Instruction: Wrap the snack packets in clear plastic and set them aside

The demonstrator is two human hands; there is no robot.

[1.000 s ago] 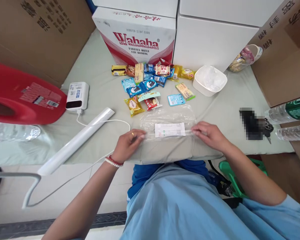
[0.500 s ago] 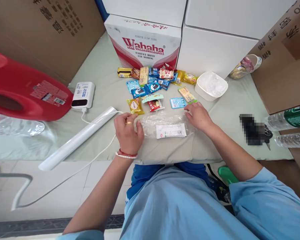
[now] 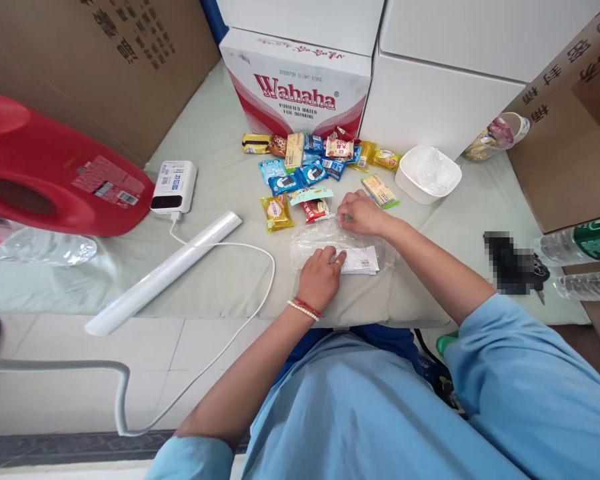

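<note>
My left hand is closed over the left end of a white packet, with thumb and fingers against it. The packet lies at a crinkled clear plastic bag; whether inside or on top, I cannot tell. My right hand is above the bag's upper edge, its fingers curled down around a small light-blue packet, mostly hidden by the hand. Just left of those fingers lies a red snack packet with a pale green strip, and beyond it a yellow wrapped snack.
Several wrapped snacks lie before a Wahaha carton. A white bowl holds clear plastic. At left are a plastic roll, a cable, a power bank and a red jug. Bottles lie at right.
My left hand has moved right from the bag's left edge onto the white packet. My right hand has shifted left over the light-blue packet, which is now mostly covered.
</note>
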